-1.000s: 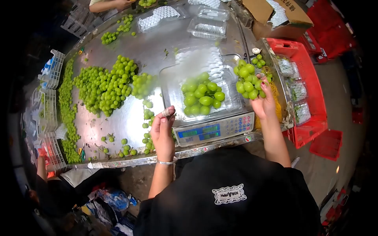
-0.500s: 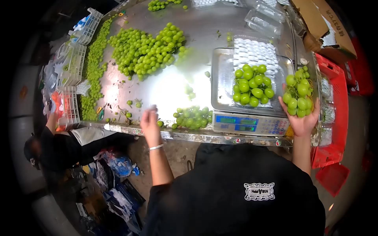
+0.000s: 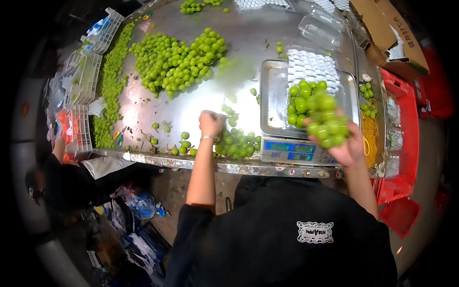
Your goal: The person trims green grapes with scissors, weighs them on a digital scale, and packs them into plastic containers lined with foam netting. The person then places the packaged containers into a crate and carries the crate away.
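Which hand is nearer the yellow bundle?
Right. The right hand, holding grapes, is just beside the yellow bundle; the left hand is across the scale from it.

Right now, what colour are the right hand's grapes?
Held grapes are green; they show best in head view.

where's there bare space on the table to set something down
The table shows bare metal between the big grape pile and the left hand, and between that pile and the clear boxes. Other grapes crowd the space beside the scale's display.
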### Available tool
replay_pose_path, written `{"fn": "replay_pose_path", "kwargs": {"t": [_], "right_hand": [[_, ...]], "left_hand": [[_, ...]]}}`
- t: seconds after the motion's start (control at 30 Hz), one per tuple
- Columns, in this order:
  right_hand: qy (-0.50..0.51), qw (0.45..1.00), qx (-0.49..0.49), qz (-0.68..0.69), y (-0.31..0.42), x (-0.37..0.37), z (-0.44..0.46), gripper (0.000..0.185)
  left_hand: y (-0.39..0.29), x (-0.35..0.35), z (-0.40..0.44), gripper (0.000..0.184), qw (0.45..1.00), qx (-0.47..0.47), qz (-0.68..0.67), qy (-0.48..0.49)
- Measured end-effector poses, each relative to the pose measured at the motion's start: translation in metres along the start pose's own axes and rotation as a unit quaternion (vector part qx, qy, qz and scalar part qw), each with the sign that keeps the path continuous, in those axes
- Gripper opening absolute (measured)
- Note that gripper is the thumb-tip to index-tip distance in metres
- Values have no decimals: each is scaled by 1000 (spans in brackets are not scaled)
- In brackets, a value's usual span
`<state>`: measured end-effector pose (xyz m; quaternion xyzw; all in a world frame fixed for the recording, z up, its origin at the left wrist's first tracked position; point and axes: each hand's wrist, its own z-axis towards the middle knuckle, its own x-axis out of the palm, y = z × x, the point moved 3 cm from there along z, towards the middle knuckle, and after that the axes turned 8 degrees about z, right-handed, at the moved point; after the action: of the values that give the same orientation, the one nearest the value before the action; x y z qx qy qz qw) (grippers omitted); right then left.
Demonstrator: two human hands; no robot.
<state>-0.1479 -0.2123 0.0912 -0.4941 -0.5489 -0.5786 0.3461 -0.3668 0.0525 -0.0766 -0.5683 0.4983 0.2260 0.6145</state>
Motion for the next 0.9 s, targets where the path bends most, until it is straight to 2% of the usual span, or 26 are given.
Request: {"fn": "replay_pose_path", "kwargs": {"t": [0.07, 0.1, 0.13, 0.17, 0.2, 0.23, 0.27, 0.3, 0.33, 0.4, 0.43, 0.47, 0.5, 0.53, 0.6, 0.63, 0.67, 0.7, 0.77, 0.83, 0.87, 0.9], "right_hand": [[-2, 998, 61, 17, -36, -3, 26, 43], [-70, 991, 107, 26, -58, -4, 42, 38], [-50, 989, 128, 57, -85, -8, 60, 36], [-77, 978, 179, 75, -108, -7, 77, 34], [-73, 965, 227, 106, -139, -27, 101, 32], [-98, 961, 240, 95, -159, -37, 118, 25], [-195, 964, 178, 26, -173, -42, 128, 24], [-227, 960, 164, -8, -181, -47, 134, 24], [-206, 961, 173, -71, -190, -63, 141, 41], [-250, 922, 157, -249, -185, -60, 132, 57], [-164, 939, 115, -280, -181, -60, 122, 65], [-132, 942, 64, -303, -161, -34, 98, 58], [-74, 963, 32, -258, -140, -14, 70, 54], [-38, 992, -10, -117, -126, -3, 46, 52], [53, 983, -126, -124, -96, 2, 18, 58], [21, 978, -152, -138, -81, 7, 9, 59], [-50, 985, -145, -79, -66, 14, -2, 53], [-93, 985, -142, -32, -56, 3, -10, 46], [-112, 978, -142, 102, -29, -20, -25, 40], [-136, 967, -214, -2, 14, -36, -41, 42], [-168, 947, -252, -106, 33, -32, -42, 43], [-199, 913, -289, -209, 52, -28, -42, 44]], "left_hand": [[-8, -35, -15, 19, 981, 107, 87, -140], [-7, -57, -17, 17, 970, 146, 101, -165], [-17, -83, -29, 15, 936, 195, 168, -242], [-26, -110, -37, 15, 941, 167, 177, -237], [-34, -132, -45, 13, 928, 195, 174, -267], [-41, -149, -54, 13, 917, 211, 173, -292], [-50, -163, -62, 13, 905, 225, 171, -317], [-63, -173, -73, 13, 912, 230, 132, -312], [-74, -181, -82, 13, 918, 233, 95, -306], [-84, -182, -96, 12, 932, 228, 12, -281], [-93, -180, -105, 11, 941, 236, -46, -240], [-105, -175, -114, 11, 947, 239, -77, -201], [-115, -167, -122, 12, 948, 251, -97, -169], [-127, -156, -128, 12, 948, 263, -118, -136], [-158, -126, -139, 14, 937, 298, -165, -76], [-178, -114, -146, 17, 925, 350, -139, -42], [-195, -107, -148, 21, 909, 401, -113, -7], [-202, -109, -144, 21, 910, 398, -112, -6], [-215, -113, -137, 29, 878, 392, -272, 40], [-193, -117, -114, 25, 889, 365, -276, -4], [-186, -119, -106, 27, 895, 346, -282, -16], [-180, -117, -103, 28, 896, 269, -353, 21]]}}
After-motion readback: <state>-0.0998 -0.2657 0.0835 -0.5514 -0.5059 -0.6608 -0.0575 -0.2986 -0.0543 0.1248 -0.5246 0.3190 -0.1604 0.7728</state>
